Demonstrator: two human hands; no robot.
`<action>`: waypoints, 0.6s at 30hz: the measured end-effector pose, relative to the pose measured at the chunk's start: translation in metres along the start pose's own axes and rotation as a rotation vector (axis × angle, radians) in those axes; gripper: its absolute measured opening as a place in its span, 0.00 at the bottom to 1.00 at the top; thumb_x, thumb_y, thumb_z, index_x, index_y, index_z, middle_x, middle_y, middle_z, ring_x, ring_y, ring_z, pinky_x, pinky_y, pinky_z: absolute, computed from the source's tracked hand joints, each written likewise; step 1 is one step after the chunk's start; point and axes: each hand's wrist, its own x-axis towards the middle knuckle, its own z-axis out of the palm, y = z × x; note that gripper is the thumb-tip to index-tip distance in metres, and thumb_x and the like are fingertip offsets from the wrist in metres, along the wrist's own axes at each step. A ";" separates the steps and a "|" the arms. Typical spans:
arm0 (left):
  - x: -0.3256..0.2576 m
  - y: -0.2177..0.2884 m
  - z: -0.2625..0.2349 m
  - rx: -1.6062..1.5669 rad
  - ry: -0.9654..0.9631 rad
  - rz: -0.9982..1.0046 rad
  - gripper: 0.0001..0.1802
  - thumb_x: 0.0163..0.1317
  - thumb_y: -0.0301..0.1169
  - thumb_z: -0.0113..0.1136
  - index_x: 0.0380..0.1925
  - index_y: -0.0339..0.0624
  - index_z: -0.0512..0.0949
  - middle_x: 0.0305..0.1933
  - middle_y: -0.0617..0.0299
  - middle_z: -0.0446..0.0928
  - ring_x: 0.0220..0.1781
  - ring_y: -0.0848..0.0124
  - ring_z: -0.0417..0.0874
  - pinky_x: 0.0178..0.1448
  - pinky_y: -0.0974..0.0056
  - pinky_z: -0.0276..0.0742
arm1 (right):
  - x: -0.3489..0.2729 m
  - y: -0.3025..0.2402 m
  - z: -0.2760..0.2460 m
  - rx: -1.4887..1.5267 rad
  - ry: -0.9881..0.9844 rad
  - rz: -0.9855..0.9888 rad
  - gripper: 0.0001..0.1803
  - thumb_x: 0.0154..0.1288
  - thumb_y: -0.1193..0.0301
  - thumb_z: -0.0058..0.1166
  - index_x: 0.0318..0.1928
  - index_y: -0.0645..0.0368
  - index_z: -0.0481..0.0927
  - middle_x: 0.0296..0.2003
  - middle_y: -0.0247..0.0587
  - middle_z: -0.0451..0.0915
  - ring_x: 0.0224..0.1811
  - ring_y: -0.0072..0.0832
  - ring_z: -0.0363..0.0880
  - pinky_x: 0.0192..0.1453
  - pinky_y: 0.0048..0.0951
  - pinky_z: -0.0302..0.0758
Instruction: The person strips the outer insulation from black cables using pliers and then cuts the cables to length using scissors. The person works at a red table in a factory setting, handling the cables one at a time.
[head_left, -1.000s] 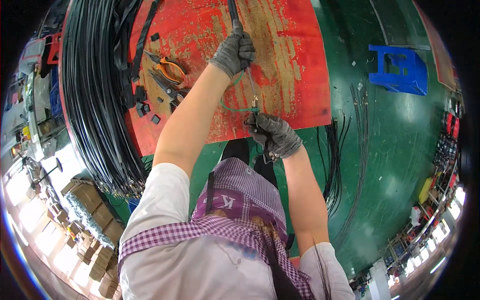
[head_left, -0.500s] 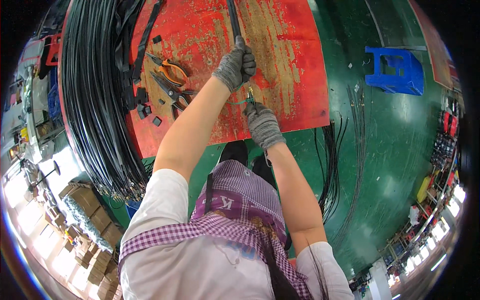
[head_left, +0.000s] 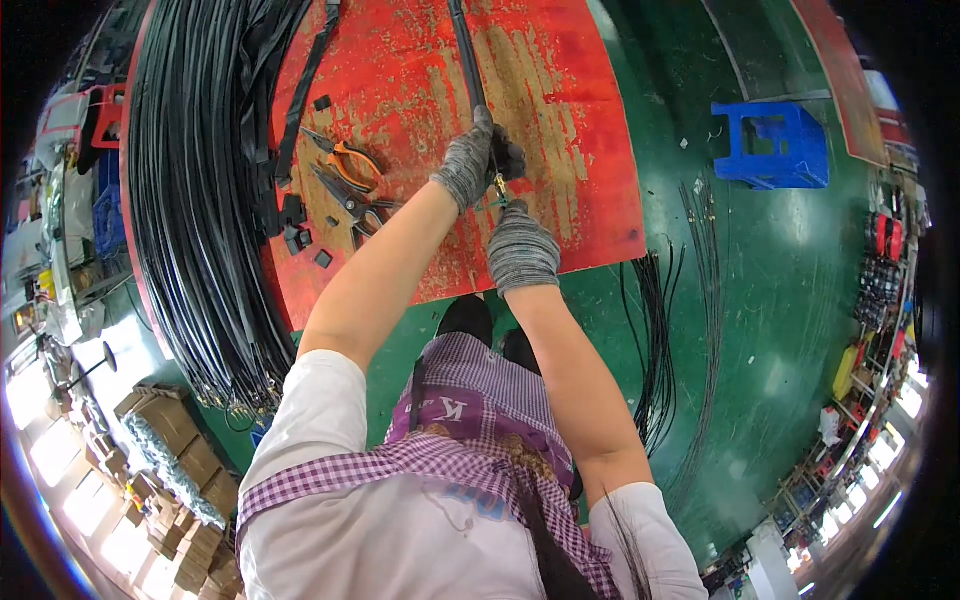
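Where the long black cable [head_left: 466, 55] runs down the worn red-painted worktop [head_left: 560, 130] from its far edge, we hold its near end with our left hand [head_left: 478, 160], the grey knit glove closed around it. Our right hand [head_left: 520, 250], also in a grey knit glove, sits just below and slightly to the right of the left, fisted around a small tool with a yellowish metal tip [head_left: 499, 188] that meets the cable end between the two hands; what kind of tool it is, we cannot tell. To the left of our left forearm, a pair of orange-handled pliers [head_left: 345, 158] lies flat on the red surface, and just beneath it lie dark-handled cutters [head_left: 348, 205], with a few small black offcuts [head_left: 295, 225] scattered beside them. Further left, a thick bundle of long black cables [head_left: 200, 200] is laid along the edge of the worktop. On the green floor [head_left: 760, 300] to the right of our right arm, a loose sheaf of thin black cables [head_left: 655, 340] lies stretched out, and well beyond it a blue plastic stool [head_left: 772, 145] stands. At the lower left, brown cardboard boxes [head_left: 170, 440] are stacked.
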 end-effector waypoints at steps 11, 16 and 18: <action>-0.005 0.026 0.003 0.202 -0.230 -0.011 0.34 0.54 0.57 0.34 0.42 0.36 0.66 0.33 0.55 0.75 0.33 0.65 0.76 0.35 0.58 0.73 | 0.008 -0.010 -0.015 0.058 0.140 -0.275 0.11 0.53 0.70 0.39 0.34 0.65 0.69 0.29 0.54 0.74 0.33 0.45 0.73 0.35 0.39 0.70; 0.031 0.067 -0.006 0.260 -0.239 -0.060 0.24 0.55 0.46 0.46 0.43 0.37 0.66 0.37 0.55 0.74 0.32 0.66 0.75 0.36 0.56 0.74 | 0.036 0.010 0.007 0.642 -0.008 -0.312 0.12 0.57 0.61 0.39 0.28 0.57 0.69 0.15 0.36 0.67 0.14 0.29 0.65 0.17 0.30 0.63; 0.046 0.076 0.001 0.218 -0.218 -0.071 0.21 0.55 0.43 0.47 0.41 0.37 0.67 0.36 0.55 0.74 0.31 0.65 0.75 0.34 0.56 0.75 | 0.025 0.001 -0.006 0.860 -0.228 -0.129 0.13 0.58 0.60 0.39 0.27 0.56 0.69 0.12 0.31 0.64 0.11 0.22 0.61 0.14 0.25 0.60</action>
